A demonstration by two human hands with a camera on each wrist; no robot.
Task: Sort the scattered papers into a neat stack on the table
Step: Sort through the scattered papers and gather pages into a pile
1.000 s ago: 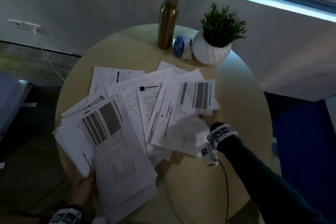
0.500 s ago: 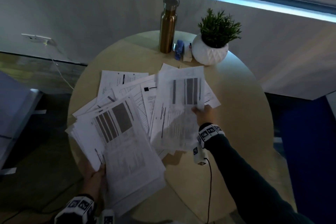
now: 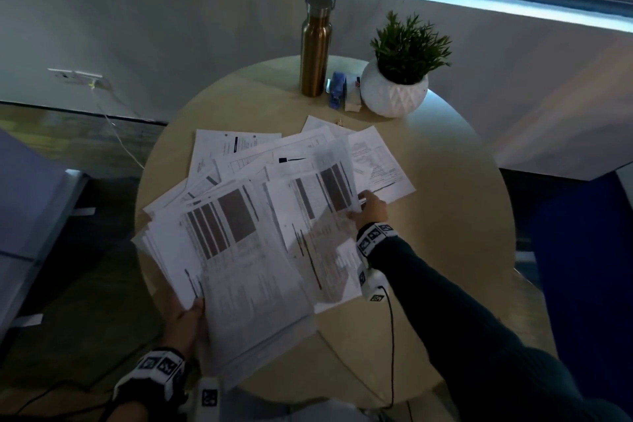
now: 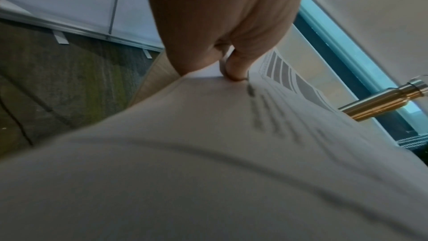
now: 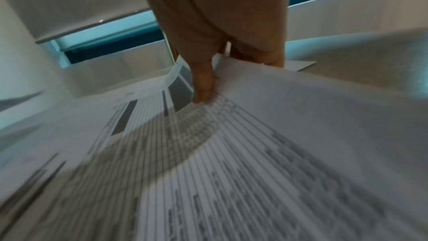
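Observation:
Printed white papers (image 3: 239, 161) lie fanned across the round wooden table (image 3: 445, 202). My left hand (image 3: 186, 317) grips the near left corner of a thick stack of papers (image 3: 239, 267), thumb on top; in the left wrist view the thumb (image 4: 236, 67) presses the top page (image 4: 208, 153). My right hand (image 3: 371, 210) pinches a printed sheet with dark bars (image 3: 322, 222) by its right edge and holds it over the stack's right side. The right wrist view shows that hand's thumb (image 5: 203, 87) on top of the sheet (image 5: 231, 162), the fingers underneath hidden.
At the table's far edge stand a copper bottle (image 3: 315, 44), a blue stapler (image 3: 337, 89) and a potted plant in a white pot (image 3: 397, 85). One sheet (image 3: 380, 161) lies alone to the right of the pile. A cable (image 3: 390, 346) hangs from my right wrist.
My right hand has carried the barred sheet leftward, toward the stack in my left hand, uncovering a sheet at the right. The left hand keeps its grip on the stack.

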